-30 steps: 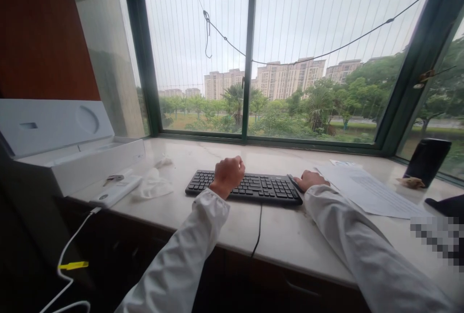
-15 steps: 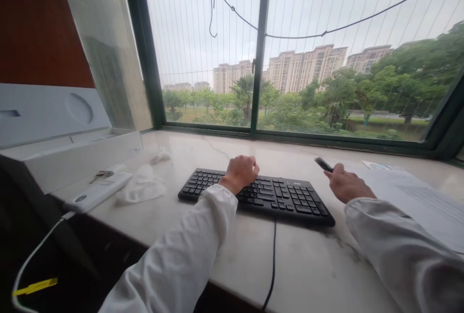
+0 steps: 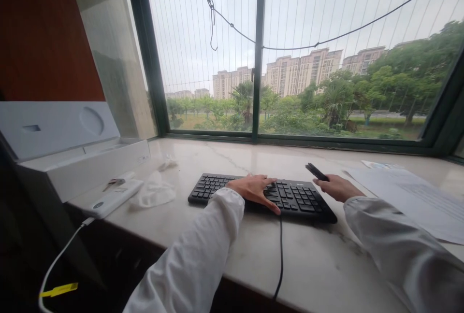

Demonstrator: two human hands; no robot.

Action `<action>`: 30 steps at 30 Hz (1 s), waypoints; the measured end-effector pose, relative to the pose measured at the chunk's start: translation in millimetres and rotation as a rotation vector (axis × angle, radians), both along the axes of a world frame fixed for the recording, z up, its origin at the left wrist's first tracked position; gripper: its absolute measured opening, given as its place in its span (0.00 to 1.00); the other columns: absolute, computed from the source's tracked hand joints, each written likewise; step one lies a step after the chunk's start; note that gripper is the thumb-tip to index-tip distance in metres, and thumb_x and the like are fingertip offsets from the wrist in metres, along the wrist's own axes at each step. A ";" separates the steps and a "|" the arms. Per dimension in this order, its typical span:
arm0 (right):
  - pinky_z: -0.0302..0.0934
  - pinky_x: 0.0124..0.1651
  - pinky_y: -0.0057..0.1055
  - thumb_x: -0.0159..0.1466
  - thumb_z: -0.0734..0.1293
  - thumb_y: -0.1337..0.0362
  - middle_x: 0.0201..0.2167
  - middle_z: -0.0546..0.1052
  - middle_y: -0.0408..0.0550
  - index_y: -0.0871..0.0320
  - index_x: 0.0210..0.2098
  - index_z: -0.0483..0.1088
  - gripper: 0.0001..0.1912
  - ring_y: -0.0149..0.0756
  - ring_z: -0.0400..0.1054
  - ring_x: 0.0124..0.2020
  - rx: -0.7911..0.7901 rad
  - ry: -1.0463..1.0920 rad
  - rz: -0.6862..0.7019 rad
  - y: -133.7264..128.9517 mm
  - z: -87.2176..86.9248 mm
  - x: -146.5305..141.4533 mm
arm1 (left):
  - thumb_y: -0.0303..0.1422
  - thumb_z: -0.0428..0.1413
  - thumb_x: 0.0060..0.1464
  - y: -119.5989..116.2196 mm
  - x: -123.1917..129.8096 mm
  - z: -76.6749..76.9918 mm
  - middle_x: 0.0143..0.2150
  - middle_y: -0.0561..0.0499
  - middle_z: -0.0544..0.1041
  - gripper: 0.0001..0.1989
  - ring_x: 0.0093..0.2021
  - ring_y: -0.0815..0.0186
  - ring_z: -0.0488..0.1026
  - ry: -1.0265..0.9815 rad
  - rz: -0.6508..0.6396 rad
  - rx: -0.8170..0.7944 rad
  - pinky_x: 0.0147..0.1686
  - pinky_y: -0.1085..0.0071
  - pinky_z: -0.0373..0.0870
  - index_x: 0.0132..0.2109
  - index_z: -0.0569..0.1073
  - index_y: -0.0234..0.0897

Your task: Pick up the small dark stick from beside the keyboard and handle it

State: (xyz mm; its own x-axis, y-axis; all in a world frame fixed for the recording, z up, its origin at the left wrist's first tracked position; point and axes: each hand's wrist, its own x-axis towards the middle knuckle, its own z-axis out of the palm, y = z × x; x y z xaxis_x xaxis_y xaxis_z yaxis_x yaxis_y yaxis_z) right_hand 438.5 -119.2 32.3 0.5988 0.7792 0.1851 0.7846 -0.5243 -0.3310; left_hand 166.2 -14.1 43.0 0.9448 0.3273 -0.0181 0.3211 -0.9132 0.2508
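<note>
A black wired keyboard (image 3: 300, 199) lies on the pale marble sill. Across its middle rests my left hand (image 3: 253, 190), palm down with fingers and thumb spread, covering some of the keys. My right hand (image 3: 339, 187) is just off the keyboard's right end, its fingers closed round a small black brush-like object (image 3: 316, 172) that points up and to the left. Part of that object is hidden inside the hand.
White sheets of paper (image 3: 409, 197) lie at the right. At the left are an open white box (image 3: 105, 163), a white power bank (image 3: 118, 199) with keys and a cable, and crumpled tissue (image 3: 155, 191). A window (image 3: 257, 86) stands behind.
My left hand has opened from a curled shape and spread flat over the keyboard. My right hand, with the black object, has shifted slightly left. The camera view has moved a little.
</note>
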 end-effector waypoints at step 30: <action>0.38 0.12 0.22 0.53 0.70 0.55 0.10 0.50 0.31 0.55 0.19 0.50 0.24 0.20 0.41 0.11 1.214 1.172 0.253 3.8 1.0 -63.9 | 0.41 0.43 0.61 -51.7 58.4 -14.9 0.48 0.47 0.74 0.20 0.46 0.60 0.70 -0.374 -0.044 0.307 0.46 0.66 0.65 0.50 0.73 0.41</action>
